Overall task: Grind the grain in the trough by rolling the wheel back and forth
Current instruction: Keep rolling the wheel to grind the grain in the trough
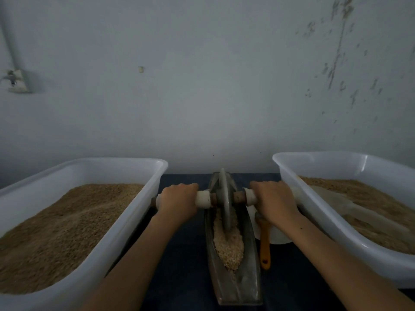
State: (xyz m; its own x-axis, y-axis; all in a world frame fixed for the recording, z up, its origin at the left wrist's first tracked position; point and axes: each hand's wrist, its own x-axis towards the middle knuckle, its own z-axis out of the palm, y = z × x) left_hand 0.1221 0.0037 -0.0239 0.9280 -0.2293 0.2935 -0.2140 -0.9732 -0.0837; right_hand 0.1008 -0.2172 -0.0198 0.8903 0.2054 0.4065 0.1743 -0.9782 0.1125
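Overhead, a pale grey-white plastered wall (202, 86) fills most of the view; at its far left a white pipe (10, 34) runs down to a small wall box (18, 81), and toward the right the paint is flecked and peeling in a ragged streak (336, 52). Below it lies a dark blue desk (184, 265), dim in the low light.

On the left of the desk sits a large white rectangular plastic tub (125, 223) heaped with fine brown ground grain (67, 221). Just beside its inner wall the left hand (177, 202) is curled over the white cylindrical handle (203, 199) on the left end of the axle, knuckles up, fingers wrapped round it.

In the middle stands the long, narrow grey metal boat-shaped trough (235, 286), running away from the viewer toward the wall. The thin grey metal wheel (224, 198) stands upright on edge in the far half of the trough, its rim down in the groove. Pale coarse grain (229, 245) lies in the groove on the near side of the wheel — a loose ridge reaching toward the near end.

Right of the wheel the right hand (272, 203) clamps the other white handle (250, 196) in the same overhand way. Under that wrist an orange-handled tool (265, 245) lies on the desk just beside the trough, its head hidden, with a white round dish (278, 236) partly behind it.

At the far right a second white plastic tub (314, 218) holds more brown grain (370, 205) — with a pale translucent scoop-like shape (332, 198) resting in it.
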